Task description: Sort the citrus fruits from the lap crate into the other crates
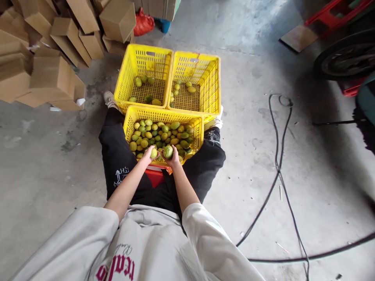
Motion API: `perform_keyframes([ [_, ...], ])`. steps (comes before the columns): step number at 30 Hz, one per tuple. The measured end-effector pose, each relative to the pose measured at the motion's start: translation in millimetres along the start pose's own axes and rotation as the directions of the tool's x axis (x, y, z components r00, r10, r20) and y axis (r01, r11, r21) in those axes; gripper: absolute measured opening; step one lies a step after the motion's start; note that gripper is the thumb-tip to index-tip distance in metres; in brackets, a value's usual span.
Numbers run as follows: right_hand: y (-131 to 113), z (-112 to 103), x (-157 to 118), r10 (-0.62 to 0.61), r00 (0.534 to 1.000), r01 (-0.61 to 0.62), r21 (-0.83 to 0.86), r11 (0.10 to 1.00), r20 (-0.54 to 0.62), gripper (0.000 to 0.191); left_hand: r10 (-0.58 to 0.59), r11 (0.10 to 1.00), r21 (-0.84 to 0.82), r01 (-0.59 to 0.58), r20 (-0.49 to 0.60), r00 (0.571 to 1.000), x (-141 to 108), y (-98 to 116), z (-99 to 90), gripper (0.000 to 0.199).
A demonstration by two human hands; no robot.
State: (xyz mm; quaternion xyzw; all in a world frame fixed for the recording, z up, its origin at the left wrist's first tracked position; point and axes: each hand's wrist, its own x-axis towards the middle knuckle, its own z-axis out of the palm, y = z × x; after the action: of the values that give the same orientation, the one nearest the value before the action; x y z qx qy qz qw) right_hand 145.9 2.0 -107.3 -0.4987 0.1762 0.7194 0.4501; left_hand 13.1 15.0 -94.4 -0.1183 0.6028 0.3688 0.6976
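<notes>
My left hand (147,155) is wrapped round a yellow-green lemon (153,153). Close beside it, my right hand (175,157) holds a larger, greener lemon (168,152) resting in the fingers. Both hands are over the near rim of a yellow plastic crate (164,111) between my knees. Many green and yellow lemons (150,135) cover the bottom of this crate. Behind it stand two more yellow crates side by side. The left one (123,80) has several lemons (143,79) in it, and so does the right one (215,84), where yellow lemons (191,89) lie scattered.
Cardboard boxes (54,78) are heaped at the left, with a red bag (143,22) near them. Black cable (278,168) loops across the concrete floor on the right. A wheel (348,54) and a red frame (336,17) stand at the upper right.
</notes>
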Motion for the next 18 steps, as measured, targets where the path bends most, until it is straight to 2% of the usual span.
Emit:
perform_keyframes([
  [6, 3.2, 6.0, -4.7, -0.07, 0.998, 0.07, -0.036, 0.997, 0.003, 0.014, 0.046, 0.999, -0.014, -0.047, -0.048, 0.998, -2.4, 1.3, 1.4, 0.015],
  [12, 8.6, 3.9, -0.5, -0.213, 0.976, 0.217, -0.132, 0.967, 0.048, 0.016, 0.13, 0.989, -0.064, -0.132, -0.036, 0.991, -4.1, 2.5, 2.4, 0.015],
  [15, 8.6, 1.5, 3.5, -0.18, 0.983, 0.183, -0.134, 0.974, 0.034, 0.017, 0.153, 0.985, -0.077, -0.156, -0.04, 0.987, -4.1, 0.5, 1.7, 0.018],
  [18, 6.8, -1.0, 7.9, -0.16, 0.987, 0.152, -0.181, 0.972, -0.03, 0.026, 0.169, 0.982, -0.077, -0.174, -0.066, 0.983, -3.1, -1.4, 0.6, 0.021],
])
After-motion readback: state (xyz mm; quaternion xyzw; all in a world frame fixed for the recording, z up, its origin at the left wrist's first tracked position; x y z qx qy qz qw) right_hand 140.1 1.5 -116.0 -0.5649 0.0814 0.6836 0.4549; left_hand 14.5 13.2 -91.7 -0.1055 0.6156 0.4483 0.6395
